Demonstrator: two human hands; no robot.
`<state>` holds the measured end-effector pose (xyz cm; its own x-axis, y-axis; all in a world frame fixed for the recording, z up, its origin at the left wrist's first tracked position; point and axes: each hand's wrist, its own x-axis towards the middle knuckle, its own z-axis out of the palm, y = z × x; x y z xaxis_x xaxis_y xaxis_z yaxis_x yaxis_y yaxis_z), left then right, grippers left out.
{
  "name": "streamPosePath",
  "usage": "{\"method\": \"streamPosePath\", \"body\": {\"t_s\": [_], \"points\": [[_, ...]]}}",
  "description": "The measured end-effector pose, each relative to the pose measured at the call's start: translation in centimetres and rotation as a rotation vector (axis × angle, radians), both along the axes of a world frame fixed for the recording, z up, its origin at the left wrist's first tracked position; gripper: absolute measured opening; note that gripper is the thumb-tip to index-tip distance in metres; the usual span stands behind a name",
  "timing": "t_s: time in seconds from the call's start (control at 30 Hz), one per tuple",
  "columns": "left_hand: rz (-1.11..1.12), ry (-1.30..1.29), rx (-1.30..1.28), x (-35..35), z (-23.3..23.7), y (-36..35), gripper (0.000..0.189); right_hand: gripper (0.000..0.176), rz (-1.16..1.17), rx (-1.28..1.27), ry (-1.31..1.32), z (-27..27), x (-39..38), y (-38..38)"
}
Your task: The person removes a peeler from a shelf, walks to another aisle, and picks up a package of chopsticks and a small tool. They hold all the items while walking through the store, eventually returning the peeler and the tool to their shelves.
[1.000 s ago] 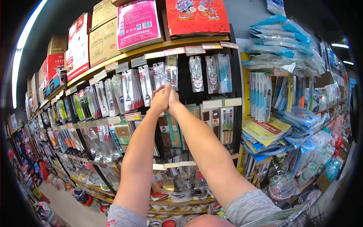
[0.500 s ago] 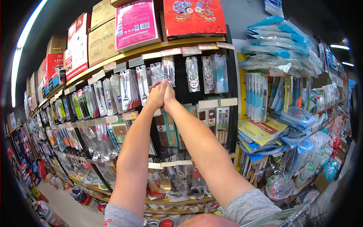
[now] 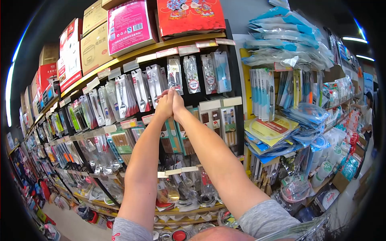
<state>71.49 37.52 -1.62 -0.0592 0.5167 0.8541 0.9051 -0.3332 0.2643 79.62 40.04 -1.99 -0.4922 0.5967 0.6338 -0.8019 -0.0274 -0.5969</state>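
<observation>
Up high, both arms are stretched toward the peg wall. The left hand and right hand are pressed side by side, touching each other, with their fingers bunched together at the top. The fingertips meet the lower edge of a clear pack that hangs from a peg just under the top shelf. From here I cannot tell whether either hand actually pinches the pack or only touches it, since the fingers hide the spot. The pack hangs upright, with a dark utensil inside.

Just to its left hangs a row of spoon packs, and to its right are more clear packs, one with a red round sticker. Below the hands, behind the wrists, hang chopstick packs, and lower still metal strainers sit near a lower shelf. On the top shelf stand a pink box and a red box side by side. Blue-and-clear bags are piled on the next rack to the right. Another person stands far down the aisle at the right edge, well apart from the hands.
</observation>
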Motion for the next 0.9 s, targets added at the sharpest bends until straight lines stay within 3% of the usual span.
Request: {"method": "streamPosePath", "body": {"t_s": [0.17, 0.27, 0.4, 0.5, 0.9], "points": [[0.008, 0.065, 0.092, 0.2, -1.4, -0.1, 0.073, 0.046, 0.011, -0.015, -0.055, -1.1, -0.3, 0.2], [0.023, -0.08, -0.109, -0.5, -1.8, -0.1, 0.071, 0.044, 0.024, -0.048, -0.08, -1.9, -0.7, 0.4], [0.093, 0.071, -0.009, -0.8, -2.7, -0.9, 0.072, 0.049, 0.048, 0.003, -0.034, -3.1, -2.6, 1.3], [0.038, -0.093, -0.06, -0.9, -2.7, -1.1, 0.075, 0.049, 0.058, -0.008, -0.055, -3.2, -2.6, 1.2], [0.004, -0.17, -0.1, 0.9, -2.4, -1.3, 0.081, 0.049, 0.066, -0.017, -0.076, -3.2, -1.6, 1.1]]}}
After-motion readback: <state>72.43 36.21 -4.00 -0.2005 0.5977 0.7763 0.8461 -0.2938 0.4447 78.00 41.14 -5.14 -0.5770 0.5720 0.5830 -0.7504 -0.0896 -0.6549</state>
